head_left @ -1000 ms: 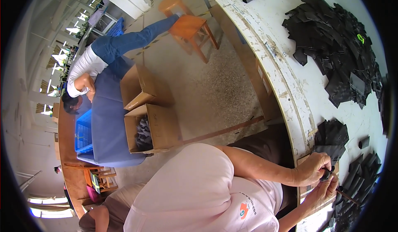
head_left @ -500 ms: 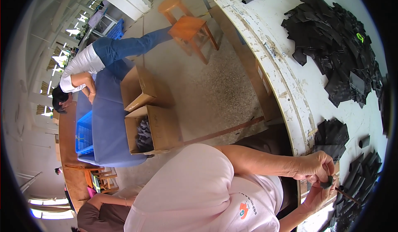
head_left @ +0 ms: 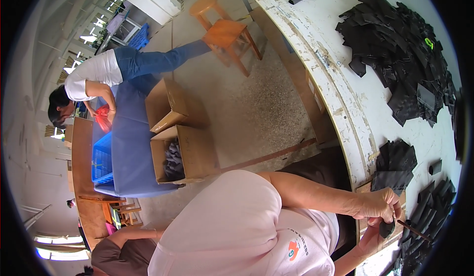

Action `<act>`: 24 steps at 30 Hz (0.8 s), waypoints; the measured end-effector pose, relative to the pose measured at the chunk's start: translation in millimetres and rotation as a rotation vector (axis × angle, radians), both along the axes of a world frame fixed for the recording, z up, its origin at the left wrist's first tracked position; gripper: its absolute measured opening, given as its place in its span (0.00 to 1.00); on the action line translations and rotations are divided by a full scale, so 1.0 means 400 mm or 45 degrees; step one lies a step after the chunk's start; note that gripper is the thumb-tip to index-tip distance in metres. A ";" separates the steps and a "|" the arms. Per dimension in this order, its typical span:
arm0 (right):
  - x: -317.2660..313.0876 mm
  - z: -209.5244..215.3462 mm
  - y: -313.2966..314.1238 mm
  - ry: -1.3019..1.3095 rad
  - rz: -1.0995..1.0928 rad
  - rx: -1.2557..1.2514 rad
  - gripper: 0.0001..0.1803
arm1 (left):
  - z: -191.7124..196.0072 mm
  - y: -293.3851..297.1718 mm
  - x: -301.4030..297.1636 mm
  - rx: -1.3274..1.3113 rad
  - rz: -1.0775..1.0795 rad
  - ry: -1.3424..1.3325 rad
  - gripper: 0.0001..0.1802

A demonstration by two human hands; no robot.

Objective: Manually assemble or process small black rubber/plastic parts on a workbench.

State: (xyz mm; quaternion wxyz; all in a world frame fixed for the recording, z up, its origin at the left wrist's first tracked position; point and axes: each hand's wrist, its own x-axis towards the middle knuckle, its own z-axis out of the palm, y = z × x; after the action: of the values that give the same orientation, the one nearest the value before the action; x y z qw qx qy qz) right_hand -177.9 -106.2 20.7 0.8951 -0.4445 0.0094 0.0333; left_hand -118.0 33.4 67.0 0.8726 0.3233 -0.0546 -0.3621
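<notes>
My left hand [head_left: 380, 204] is closed, thumb and fingertips pinched together at the top of a small black piece of material [head_left: 387, 228]. Just below it, my right hand [head_left: 371, 240] has its fingers curled round the lower side of the same piece. A thin brown rod [head_left: 414, 230] slants away from my fingertips toward the black pieces on the table; its near end is hidden by my fingers. Under my hands lies a brown board [head_left: 364, 221]. A fanned stack of flat black pieces [head_left: 394, 165] lies beside my left hand.
The white table [head_left: 340, 86] bears a large heap of black pieces [head_left: 390, 54], rolled black tubes [head_left: 427, 212] and a single tube [head_left: 435, 167]. Beyond are cardboard cartons [head_left: 197, 152], a wooden chair [head_left: 224, 33], a blue crate [head_left: 102, 160] and a bending person [head_left: 94, 76]. Another person [head_left: 123, 256] sits nearby.
My hands have shifted slightly, and more of the black piece shows below my left fingertips. The bending person has moved left and now has a red bag in hand.
</notes>
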 end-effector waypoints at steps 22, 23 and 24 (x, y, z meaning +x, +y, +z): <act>-0.072 0.158 -0.032 0.167 -0.344 -0.310 0.10 | 0.054 -0.040 0.002 0.079 -0.464 0.147 0.13; -0.075 0.193 -0.043 0.158 -0.370 -0.413 0.10 | 0.084 -0.052 0.003 0.029 -0.469 0.093 0.14; -0.063 0.232 -0.047 0.057 -0.420 -0.451 0.10 | 0.121 -0.057 0.009 0.034 -0.487 0.086 0.14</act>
State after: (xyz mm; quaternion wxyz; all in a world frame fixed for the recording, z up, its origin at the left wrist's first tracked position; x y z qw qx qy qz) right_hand -203.2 -125.2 113.4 0.7962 -0.5860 0.1074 -0.1058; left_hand -114.3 10.6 115.5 0.7849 0.3061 -0.0810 -0.5326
